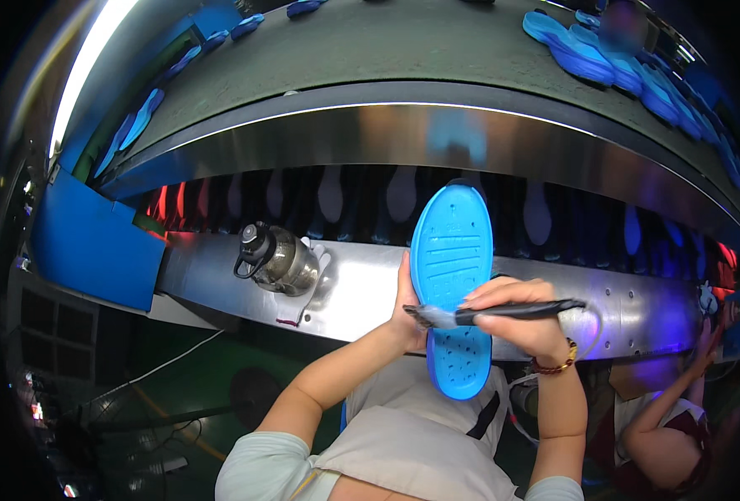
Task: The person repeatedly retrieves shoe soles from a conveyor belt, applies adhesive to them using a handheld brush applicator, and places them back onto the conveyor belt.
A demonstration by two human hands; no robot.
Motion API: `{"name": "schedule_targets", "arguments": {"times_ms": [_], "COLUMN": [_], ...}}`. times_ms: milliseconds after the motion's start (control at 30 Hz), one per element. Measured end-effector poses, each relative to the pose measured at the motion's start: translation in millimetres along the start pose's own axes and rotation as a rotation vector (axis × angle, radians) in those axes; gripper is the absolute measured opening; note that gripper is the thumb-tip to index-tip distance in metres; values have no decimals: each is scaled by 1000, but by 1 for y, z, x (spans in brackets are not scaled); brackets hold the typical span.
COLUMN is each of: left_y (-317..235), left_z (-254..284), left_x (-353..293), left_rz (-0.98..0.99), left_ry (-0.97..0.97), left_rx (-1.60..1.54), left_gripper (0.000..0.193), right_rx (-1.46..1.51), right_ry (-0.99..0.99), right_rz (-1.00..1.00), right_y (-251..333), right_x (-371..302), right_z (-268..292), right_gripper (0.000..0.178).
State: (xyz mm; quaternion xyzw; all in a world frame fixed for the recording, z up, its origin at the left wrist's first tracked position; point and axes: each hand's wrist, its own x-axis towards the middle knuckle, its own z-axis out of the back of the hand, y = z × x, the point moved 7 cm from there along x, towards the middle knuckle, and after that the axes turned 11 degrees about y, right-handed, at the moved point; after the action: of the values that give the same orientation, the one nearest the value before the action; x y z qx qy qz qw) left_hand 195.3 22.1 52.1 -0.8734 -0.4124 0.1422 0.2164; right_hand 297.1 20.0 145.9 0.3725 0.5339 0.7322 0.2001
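Observation:
A bright blue shoe sole (pixel 452 250) stands lengthwise before me, its inner face with grooves and small holes turned up. My left hand (pixel 406 305) grips it by its left edge; some of those fingers are hidden behind it. In my right hand (pixel 527 321) is a brush (pixel 516 310) with a black handle, held level across the sole. Its dark bristles point left, over the sole's left edge near my left hand. Whether the bristles touch anything I cannot tell.
A metal ledge (pixel 362 288) runs in front of me, with a dark water bottle (pixel 280 259) and a glove (pixel 307 301) on it. Soles pass under the steel rail (pixel 337 134). Blue soles (pixel 587 58) lie on the upper green belt (pixel 370 50). Another person (pixel 671 434) sits at the right.

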Motion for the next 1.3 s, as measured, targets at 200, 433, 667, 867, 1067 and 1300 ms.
{"name": "schedule_targets", "arguments": {"times_ms": [200, 433, 667, 867, 1067, 1300], "left_y": [-8, -35, -61, -81, -91, -72], "left_z": [-4, 8, -15, -12, -19, -42], "left_x": [10, 14, 10, 3, 7, 1], "left_rz": [-69, -390, -499, -534, -550, -476], "left_ry": [-28, -119, 30, 61, 103, 73], "left_rx": [-53, 186, 50, 106, 168, 122], "left_gripper": [94, 102, 105, 102, 102, 102], "right_rx": [-33, -88, -268, -81, -176, 477], "right_ry": [-48, -59, -164, 52, -13, -269], "right_rz": [-28, 32, 60, 76, 8, 85], "right_y": [-5, -5, -4, -2, -8, -40], "right_x": [-4, -7, -22, -39, -40, -49], "right_z": [12, 15, 22, 2, -5, 6], "right_gripper": [16, 20, 24, 22, 22, 20]}}
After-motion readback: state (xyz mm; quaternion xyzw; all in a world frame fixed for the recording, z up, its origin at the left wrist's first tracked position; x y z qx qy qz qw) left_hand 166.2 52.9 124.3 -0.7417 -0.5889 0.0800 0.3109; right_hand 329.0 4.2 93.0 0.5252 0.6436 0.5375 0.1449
